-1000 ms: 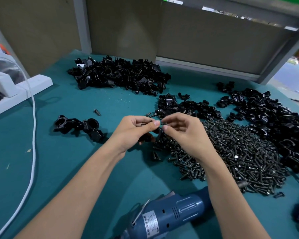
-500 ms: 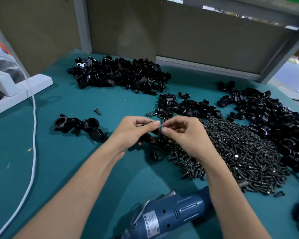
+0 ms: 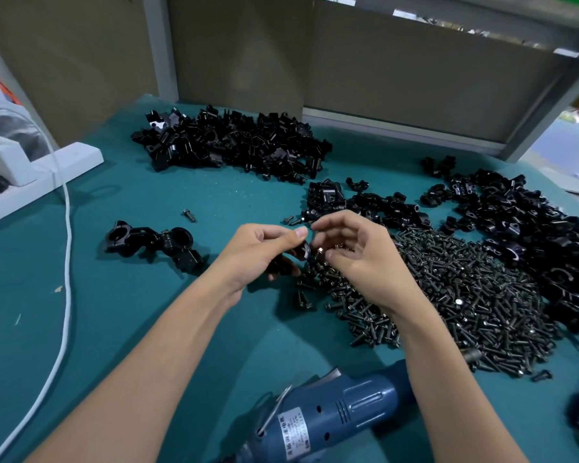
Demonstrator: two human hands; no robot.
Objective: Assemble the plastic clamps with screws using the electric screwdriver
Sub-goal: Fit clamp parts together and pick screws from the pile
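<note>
Left hand [image 3: 261,252]: raised above the counter [image 3: 147,329], just left of the screw pile. Thumb and fingers are curled round a black clamp [image 3: 302,254].
Clamp: mostly hidden by the fingers. A rounded rim shows at its right end, facing the right hand. Its long axis cannot be read.
Right hand [image 3: 358,259]: close beside the left, with the fingertips nearly meeting. Fingers are loosely curled and the index is arched above the clamp. Whether it pinches anything cannot be told.
Screw [image 3: 319,251]: a small head glints at the clamp's right face, between the two hands. Its shank is hidden, so its direction is unclear.
Screw pile [image 3: 465,289]: a broad heap of dark screws under and right of the right hand, lying every way.
Screwdriver [image 3: 331,419]: blue and lying flat at the near edge. Its long axis runs from lower left to upper right. The upper end is under the right forearm and the lower end leaves the frame, so where the bit points is unseen.
Clamp heaps: one far [image 3: 234,145], one middle [image 3: 365,202], one right [image 3: 532,228].
Joined clamps [image 3: 154,243]: a small cluster left of the hands.
Stray screw [image 3: 188,215]: alone behind that cluster.
Cable [image 3: 66,228]: white, running down the left side.
</note>
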